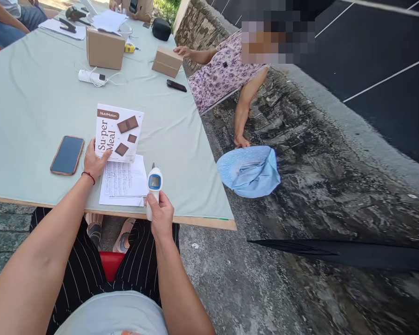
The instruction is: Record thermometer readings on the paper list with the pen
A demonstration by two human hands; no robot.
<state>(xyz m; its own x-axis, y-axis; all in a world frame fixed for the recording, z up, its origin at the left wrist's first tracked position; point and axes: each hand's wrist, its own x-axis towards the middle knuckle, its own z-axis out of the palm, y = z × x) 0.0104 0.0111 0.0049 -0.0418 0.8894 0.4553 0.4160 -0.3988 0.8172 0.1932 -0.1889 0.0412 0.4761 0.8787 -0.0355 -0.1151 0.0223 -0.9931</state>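
Observation:
My left hand (96, 160) grips the lower left part of a white and brown box (120, 132) printed "Su-per Meal", its thumb across the front. The box is tilted up above some written papers (122, 181) on the table. My right hand (160, 211) is closed round the handle of a white infrared thermometer (154, 186), whose blue-framed screen faces me at the table's front edge. A dark pointed tip shows just beyond the thermometer; I cannot tell what it belongs to. Left of my left hand lies a smartphone (67, 155) in a brown case.
On the cloth-covered table (28, 125) stand a cardboard box (105, 49), a smaller carton (167, 62) touched by another person's hand, a white device with cables (91, 77) and a black phone (176, 85). That person's other hand holds a blue hat (249, 171). Other people sit at the far end.

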